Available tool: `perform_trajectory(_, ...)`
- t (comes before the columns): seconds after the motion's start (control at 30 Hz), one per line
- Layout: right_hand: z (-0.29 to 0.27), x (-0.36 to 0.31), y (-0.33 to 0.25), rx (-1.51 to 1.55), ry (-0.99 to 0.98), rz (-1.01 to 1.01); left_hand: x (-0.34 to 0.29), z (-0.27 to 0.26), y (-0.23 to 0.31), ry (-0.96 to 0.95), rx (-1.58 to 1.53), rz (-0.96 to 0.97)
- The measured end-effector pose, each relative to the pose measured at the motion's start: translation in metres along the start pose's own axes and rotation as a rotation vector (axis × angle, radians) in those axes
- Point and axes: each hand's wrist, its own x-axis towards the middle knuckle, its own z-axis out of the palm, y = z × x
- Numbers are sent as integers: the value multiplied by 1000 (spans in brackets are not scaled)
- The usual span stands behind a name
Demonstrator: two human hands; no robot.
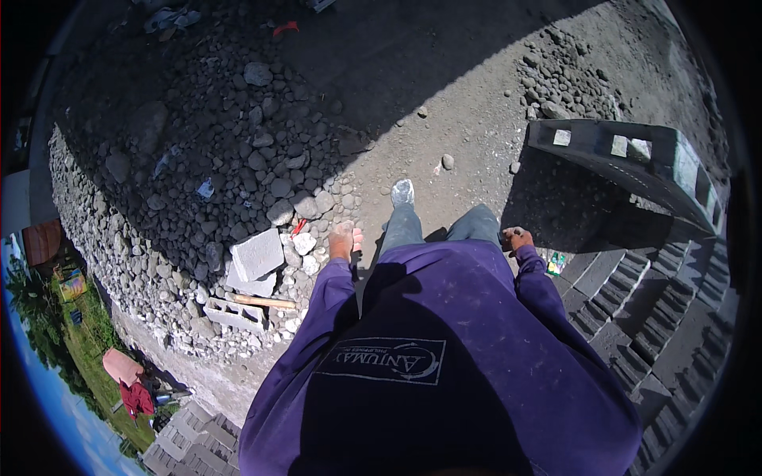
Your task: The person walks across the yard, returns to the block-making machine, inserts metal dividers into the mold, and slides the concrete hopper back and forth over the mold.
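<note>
My left hand (pixel 346 239) hangs beside my left leg with its fingers loosely apart and nothing visible in it. Nearest to it are pale stones and a small red object (pixel 298 228) on the gravel. My right hand (pixel 517 238) hangs by my right thigh, fingers slightly bent and seemingly bare. A pale concrete block (pixel 258 255) lies tilted on the stones to the left. In front of it, a wooden handle (pixel 260 301) rests by a hollow concrete block (pixel 236 315); what the handle belongs to is unclear.
A gravel heap (pixel 230 159) fills the left side, partly shaded. At right, a wall-like row of hollow blocks (pixel 611 155) stands near stacked grey blocks (pixel 627 293). A green and white packet (pixel 556 263) lies beside them. Smaller stones (pixel 563 75) are piled far right.
</note>
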Motion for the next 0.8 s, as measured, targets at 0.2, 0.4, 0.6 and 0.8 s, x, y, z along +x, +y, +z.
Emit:
perform_trajectory(0.2,21,65,-75,-224,120,-127,53,-29,135,12,-154,233)
perform_trajectory(0.4,27,81,-158,-152,-18,-180,47,-88,85,232,-269,76)
perform_trajectory(0.6,27,57,-233,-569,19,-84,26,-89,-32,265,-497,-248)
perform_trajectory(0.8,34,47,-301,-230,-226,-405,121,-79,-99,-399,-1032,108)
